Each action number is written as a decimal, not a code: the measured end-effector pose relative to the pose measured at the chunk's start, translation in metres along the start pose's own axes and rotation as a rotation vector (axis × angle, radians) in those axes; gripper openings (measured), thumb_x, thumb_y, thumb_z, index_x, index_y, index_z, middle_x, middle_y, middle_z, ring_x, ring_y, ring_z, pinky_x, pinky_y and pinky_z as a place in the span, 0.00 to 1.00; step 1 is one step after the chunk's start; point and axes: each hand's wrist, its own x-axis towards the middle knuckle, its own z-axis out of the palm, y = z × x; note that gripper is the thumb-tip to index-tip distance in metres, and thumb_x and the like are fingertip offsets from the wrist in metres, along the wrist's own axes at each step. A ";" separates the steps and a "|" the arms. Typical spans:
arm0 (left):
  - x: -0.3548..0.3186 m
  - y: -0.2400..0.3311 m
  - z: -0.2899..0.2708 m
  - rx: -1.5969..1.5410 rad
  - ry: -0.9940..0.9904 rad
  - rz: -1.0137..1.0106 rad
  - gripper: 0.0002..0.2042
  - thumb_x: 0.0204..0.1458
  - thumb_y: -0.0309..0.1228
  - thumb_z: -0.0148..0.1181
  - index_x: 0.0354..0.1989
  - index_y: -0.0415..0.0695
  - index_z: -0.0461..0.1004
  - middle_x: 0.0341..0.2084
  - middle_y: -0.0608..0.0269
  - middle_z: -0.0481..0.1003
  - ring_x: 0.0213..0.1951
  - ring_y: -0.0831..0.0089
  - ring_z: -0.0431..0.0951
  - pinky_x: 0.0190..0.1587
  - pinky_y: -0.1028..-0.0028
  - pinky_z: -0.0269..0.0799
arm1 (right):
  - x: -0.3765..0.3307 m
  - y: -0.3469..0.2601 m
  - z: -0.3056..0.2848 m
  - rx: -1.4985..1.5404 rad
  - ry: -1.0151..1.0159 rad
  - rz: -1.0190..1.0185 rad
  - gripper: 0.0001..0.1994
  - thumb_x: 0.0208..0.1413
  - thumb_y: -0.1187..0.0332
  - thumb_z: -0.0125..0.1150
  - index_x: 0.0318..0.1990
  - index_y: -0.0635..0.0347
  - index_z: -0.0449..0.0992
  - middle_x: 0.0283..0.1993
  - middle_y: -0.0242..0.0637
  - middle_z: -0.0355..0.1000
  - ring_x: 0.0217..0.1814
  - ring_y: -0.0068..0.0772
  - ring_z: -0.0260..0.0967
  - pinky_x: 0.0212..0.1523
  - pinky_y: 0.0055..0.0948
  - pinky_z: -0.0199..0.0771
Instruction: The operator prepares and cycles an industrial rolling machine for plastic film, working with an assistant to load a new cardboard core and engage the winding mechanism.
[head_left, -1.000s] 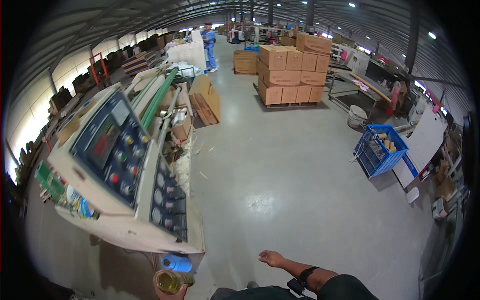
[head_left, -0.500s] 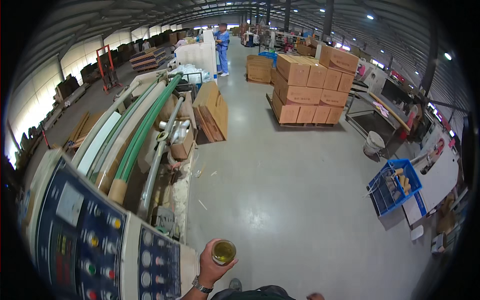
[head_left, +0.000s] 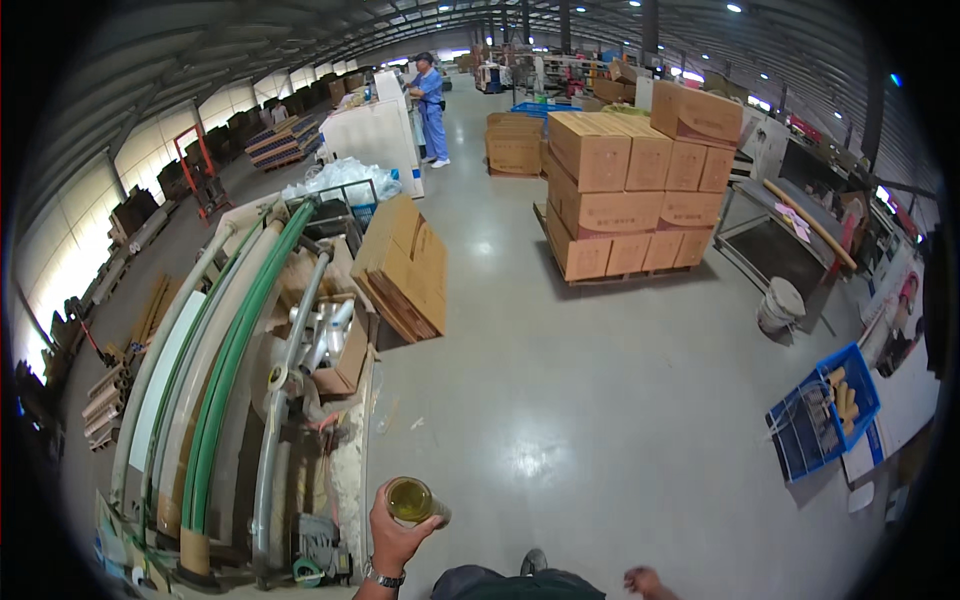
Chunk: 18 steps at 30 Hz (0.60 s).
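My left hand [head_left: 392, 535] is closed around a clear bottle [head_left: 415, 501] with yellowish liquid, seen from its mouth end, low in the picture above the grey floor. A watch sits on that wrist. My right hand [head_left: 645, 581] shows only at the bottom edge, small and blurred, with nothing visible in it. To the left of the bottle lies a long machine bed [head_left: 240, 380] carrying green and grey tubes.
A pallet of stacked cardboard boxes [head_left: 630, 190] stands ahead right. Flat cardboard sheets [head_left: 405, 265] lean by the machine. A blue crate [head_left: 825, 420] and a white bucket [head_left: 780, 305] sit at right. A person in blue [head_left: 430, 110] stands far back.
The view has swung forward past the control panel, which has left the picture. The bottle stays in my left hand. My right hand has dropped to the bottom edge.
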 end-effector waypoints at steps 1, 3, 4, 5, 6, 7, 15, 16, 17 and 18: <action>0.021 -0.005 0.002 0.042 0.025 0.007 0.34 0.31 0.31 0.78 0.48 0.37 0.67 0.38 0.56 0.76 0.41 0.68 0.77 0.47 0.69 0.73 | 0.026 -0.076 0.010 0.089 -0.027 -0.072 0.07 0.55 0.70 0.56 0.36 0.64 0.75 0.28 0.41 0.74 0.26 0.34 0.73 0.24 0.33 0.74; 0.075 -0.016 0.012 0.064 0.038 -0.011 0.32 0.32 0.32 0.77 0.48 0.37 0.67 0.37 0.57 0.75 0.40 0.68 0.77 0.46 0.69 0.73 | 0.053 -0.230 0.002 -0.054 0.091 -0.256 0.07 0.55 0.69 0.57 0.37 0.63 0.74 0.28 0.38 0.73 0.26 0.29 0.70 0.25 0.29 0.71; 0.106 -0.020 0.023 0.053 0.031 -0.013 0.32 0.32 0.32 0.77 0.48 0.37 0.67 0.37 0.57 0.75 0.40 0.68 0.77 0.46 0.69 0.73 | 0.071 -0.285 -0.009 -0.018 0.130 -0.337 0.13 0.54 0.64 0.61 0.40 0.67 0.74 0.26 0.36 0.74 0.23 0.26 0.69 0.23 0.28 0.70; 0.136 -0.023 0.030 0.052 0.051 -0.008 0.32 0.32 0.33 0.77 0.47 0.37 0.68 0.37 0.57 0.75 0.40 0.68 0.77 0.46 0.69 0.73 | 0.076 -0.349 -0.002 -0.007 0.155 -0.426 0.10 0.56 0.66 0.58 0.39 0.65 0.74 0.27 0.36 0.73 0.24 0.26 0.69 0.25 0.29 0.71; 0.168 -0.028 0.037 0.049 0.071 0.000 0.31 0.32 0.33 0.77 0.46 0.37 0.68 0.37 0.57 0.75 0.39 0.68 0.77 0.45 0.69 0.73 | 0.080 -0.406 0.007 0.005 0.182 -0.517 0.08 0.57 0.68 0.56 0.38 0.64 0.74 0.28 0.37 0.72 0.26 0.26 0.69 0.26 0.30 0.71; 0.203 -0.036 0.046 0.045 0.066 0.000 0.31 0.32 0.33 0.77 0.46 0.37 0.68 0.37 0.57 0.75 0.39 0.68 0.77 0.45 0.69 0.73 | 0.094 -0.444 0.009 0.006 0.188 -0.515 0.08 0.57 0.68 0.56 0.38 0.64 0.74 0.28 0.37 0.72 0.26 0.26 0.69 0.26 0.30 0.71; 0.474 -0.066 0.113 0.026 -0.012 0.098 0.31 0.32 0.36 0.77 0.46 0.38 0.70 0.35 0.57 0.77 0.38 0.66 0.79 0.44 0.69 0.74 | 0.228 -0.386 0.032 -0.327 0.134 -0.266 0.10 0.56 0.71 0.51 0.38 0.67 0.77 0.37 0.44 0.77 0.33 0.39 0.77 0.32 0.36 0.78; 0.503 -0.075 0.115 0.024 0.002 0.092 0.31 0.32 0.36 0.77 0.46 0.38 0.70 0.35 0.57 0.77 0.38 0.65 0.79 0.43 0.69 0.74 | 0.210 -0.398 0.070 -0.269 -0.030 -0.175 0.15 0.54 0.53 0.54 0.27 0.54 0.78 0.29 0.38 0.74 0.31 0.42 0.69 0.29 0.46 0.66; 0.535 -0.080 0.119 0.032 0.014 0.091 0.31 0.32 0.36 0.77 0.46 0.38 0.70 0.35 0.57 0.77 0.38 0.65 0.79 0.43 0.69 0.74 | 0.195 -0.414 0.088 -0.290 -0.075 -0.077 0.15 0.54 0.54 0.54 0.28 0.55 0.78 0.30 0.39 0.74 0.31 0.42 0.70 0.29 0.46 0.67; 0.569 -0.082 0.125 0.039 0.016 0.092 0.31 0.32 0.36 0.77 0.46 0.38 0.69 0.35 0.57 0.77 0.38 0.66 0.79 0.43 0.69 0.74 | 0.196 -0.431 0.093 -0.296 -0.086 -0.016 0.14 0.54 0.55 0.54 0.28 0.56 0.78 0.30 0.39 0.74 0.31 0.42 0.70 0.29 0.45 0.68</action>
